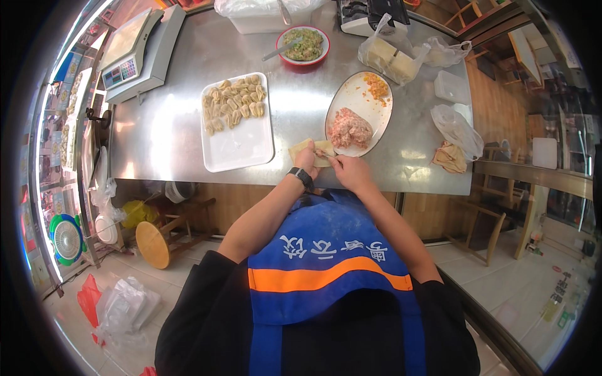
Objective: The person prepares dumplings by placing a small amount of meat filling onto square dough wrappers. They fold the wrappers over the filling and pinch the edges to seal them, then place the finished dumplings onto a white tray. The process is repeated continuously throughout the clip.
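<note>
My left hand [305,160] holds a pale yellow dough wrapper [298,148] over the table's front edge, with part of the sheet spread past the fingers. In my right hand [352,172] is a thin filling tool [329,156], whose tip touches a small dab of meat on the wrapper; its far end is hidden in the fist. Just beyond the right hand lies an oval white plate [364,105] with a mound of pink minced meat [350,129] and some chopped orange filling [376,87]. To the left, a white tray [237,150] carries rows of folded wontons [235,99].
A red-rimmed bowl [324,55] of green filling stands at the back. Bagged wrapper stacks [392,60], a clear plastic box [452,87] and a tan cloth [450,157] lie right. A digital scale [127,51] occupies the left rear of the steel table [178,117].
</note>
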Tool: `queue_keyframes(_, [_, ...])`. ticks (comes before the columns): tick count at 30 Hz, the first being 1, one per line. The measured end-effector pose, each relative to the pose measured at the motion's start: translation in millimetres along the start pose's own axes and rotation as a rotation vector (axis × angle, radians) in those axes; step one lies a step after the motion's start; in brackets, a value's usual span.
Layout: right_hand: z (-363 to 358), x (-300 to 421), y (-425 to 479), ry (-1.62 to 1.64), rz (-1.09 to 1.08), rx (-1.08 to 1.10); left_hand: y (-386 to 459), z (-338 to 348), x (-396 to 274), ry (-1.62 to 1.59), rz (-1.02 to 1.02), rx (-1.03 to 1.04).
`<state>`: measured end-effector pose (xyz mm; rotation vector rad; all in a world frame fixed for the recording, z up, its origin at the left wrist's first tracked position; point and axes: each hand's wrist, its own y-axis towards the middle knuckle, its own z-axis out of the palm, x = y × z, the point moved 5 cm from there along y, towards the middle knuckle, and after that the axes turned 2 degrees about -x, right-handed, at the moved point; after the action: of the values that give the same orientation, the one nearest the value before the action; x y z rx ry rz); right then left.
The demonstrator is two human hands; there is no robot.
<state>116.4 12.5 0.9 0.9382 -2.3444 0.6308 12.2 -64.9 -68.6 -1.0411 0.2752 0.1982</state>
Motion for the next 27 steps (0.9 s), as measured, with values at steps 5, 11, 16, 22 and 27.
queue_keyframes(5, [-2,3,-11,-0.040,-0.008,-0.009,35,-30,7,-0.186,0.016,0.146])
queue_keyframes(11, [-28,-41,-21,0.077,0.149,0.044,15,-13,-27,-0.157,0.022,0.096])
queue_keyframes(16, [-25,-35,7,-0.222,0.197,-0.053,41,-38,-10,0.062,0.067,-0.008])
queue_keyframes(22, [-15,-8,20,-0.321,0.218,0.024,61,-36,3,0.184,0.085,-0.044])
queue_keyframes(27, [-22,-13,15,-0.339,0.257,0.080,69,-34,7,0.241,0.108,-0.123])
